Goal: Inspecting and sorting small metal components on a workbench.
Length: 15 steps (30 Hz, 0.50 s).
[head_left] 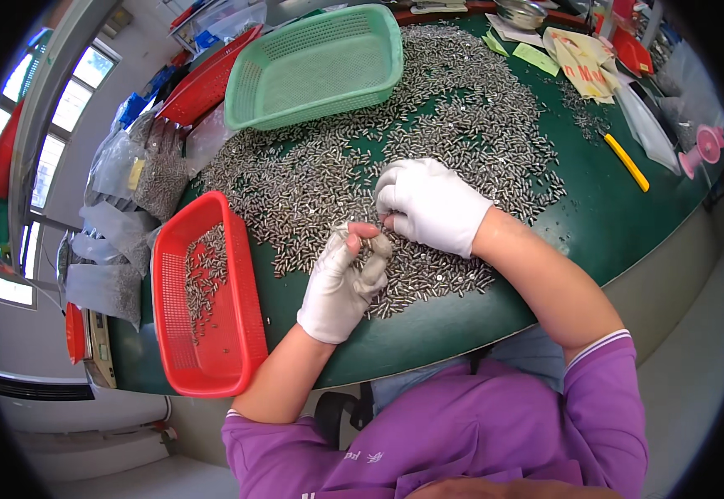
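Observation:
A wide layer of small silvery metal pins (462, 133) covers much of the green tabletop (620, 216). My left hand (337, 287), in a white glove with bare thumb and fingertip, is curled palm up over the near part of the layer. Its fingers are closed; whatever lies inside them is too small or hidden to make out. Close beside it on the right, my right hand (437, 204), also gloved in white, is bent palm down over the pins. Its fingertips are drawn together near the left fingers, and what they grip is hidden.
A red plastic basket (255, 324) holding some pins stands beside my left forearm. An empty-looking green basket (312, 71) rests at the back. Filled plastic bags (108, 287) line the left edge. A yellow utility knife (626, 162) and a pink spool-like holder (703, 151) lie right.

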Each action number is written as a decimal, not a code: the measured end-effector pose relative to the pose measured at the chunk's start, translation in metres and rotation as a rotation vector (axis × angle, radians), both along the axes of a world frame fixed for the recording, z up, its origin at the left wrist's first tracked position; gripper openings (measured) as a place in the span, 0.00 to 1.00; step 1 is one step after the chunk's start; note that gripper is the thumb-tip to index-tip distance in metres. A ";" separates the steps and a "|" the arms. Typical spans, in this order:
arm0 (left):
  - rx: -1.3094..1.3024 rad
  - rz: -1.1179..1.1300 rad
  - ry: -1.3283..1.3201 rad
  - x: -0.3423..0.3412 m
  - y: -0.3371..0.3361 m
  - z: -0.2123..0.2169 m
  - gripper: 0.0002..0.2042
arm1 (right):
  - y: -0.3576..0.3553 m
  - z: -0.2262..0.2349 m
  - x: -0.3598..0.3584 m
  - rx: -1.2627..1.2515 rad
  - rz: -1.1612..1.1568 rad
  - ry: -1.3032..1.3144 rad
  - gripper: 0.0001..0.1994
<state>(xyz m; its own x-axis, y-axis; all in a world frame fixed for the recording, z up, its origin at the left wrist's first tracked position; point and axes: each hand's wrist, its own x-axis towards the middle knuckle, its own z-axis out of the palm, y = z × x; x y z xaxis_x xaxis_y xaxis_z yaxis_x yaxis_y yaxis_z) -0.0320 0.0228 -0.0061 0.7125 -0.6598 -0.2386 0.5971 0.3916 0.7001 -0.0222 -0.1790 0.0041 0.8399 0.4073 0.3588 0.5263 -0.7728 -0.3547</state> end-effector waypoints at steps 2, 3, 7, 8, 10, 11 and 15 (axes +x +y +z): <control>-0.006 -0.007 0.000 0.000 0.001 -0.002 0.11 | -0.002 0.003 0.002 0.149 0.030 -0.112 0.07; -0.006 -0.023 0.000 0.000 0.001 -0.002 0.11 | -0.004 0.007 0.002 0.199 0.084 -0.114 0.07; -0.005 -0.089 0.007 0.002 -0.003 0.002 0.10 | -0.001 0.014 -0.001 0.273 0.251 -0.109 0.07; -0.010 -0.074 -0.003 0.001 -0.004 -0.001 0.10 | 0.000 0.013 0.000 0.275 0.299 -0.144 0.08; -0.009 -0.081 -0.013 0.001 -0.005 0.001 0.09 | -0.001 0.011 0.001 0.303 0.317 -0.102 0.08; -0.007 -0.081 -0.023 0.001 -0.004 0.001 0.09 | -0.001 0.010 0.001 0.333 0.341 -0.058 0.08; 0.033 -0.018 0.005 0.000 0.000 -0.001 0.09 | -0.012 0.007 -0.001 0.093 -0.008 -0.075 0.12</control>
<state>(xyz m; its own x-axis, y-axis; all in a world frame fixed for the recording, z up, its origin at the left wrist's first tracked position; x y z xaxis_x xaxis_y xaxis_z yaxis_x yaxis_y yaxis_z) -0.0316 0.0224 -0.0075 0.6991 -0.6645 -0.2639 0.6076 0.3575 0.7093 -0.0237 -0.1910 0.0108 0.8124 0.3633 0.4562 0.5482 -0.7426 -0.3848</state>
